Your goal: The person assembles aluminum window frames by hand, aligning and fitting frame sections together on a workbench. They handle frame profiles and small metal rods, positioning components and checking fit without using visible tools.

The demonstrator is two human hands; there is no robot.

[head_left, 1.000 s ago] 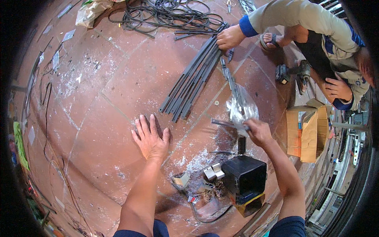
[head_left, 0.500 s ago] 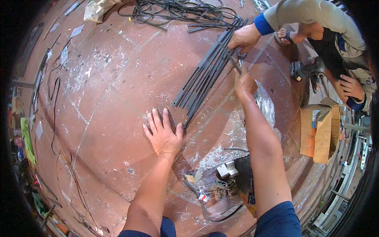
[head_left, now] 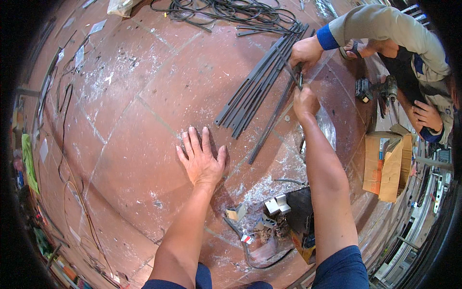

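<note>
My left hand (head_left: 199, 156) lies flat on the reddish tiled floor with its fingers spread, holding nothing. My right hand (head_left: 306, 102) is closed around a slim dark tool (head_left: 301, 81) with a silvery part; its exact kind is unclear. Just beyond it, a co-worker's hand (head_left: 307, 52) with a blue cuff grips the upper part of a fanned bundle of long dark slotted strips (head_left: 257, 86). One dark strip (head_left: 269, 130) lies apart on the bundle's right, its lower end to the right of my left fingers.
A coil of black cable (head_left: 226, 14) lies beyond the strips. On the right are a cordless drill (head_left: 380, 89) and an open cardboard box (head_left: 382, 164). Small white blocks (head_left: 277, 204) and scraps sit between my forearms. Clear plastic film (head_left: 327, 130) lies beside my right forearm.
One strip's lower end has swung right, away from the bundle. My right hand and the co-worker's hand appear slightly farther right. My left hand stays flat on the floor.
</note>
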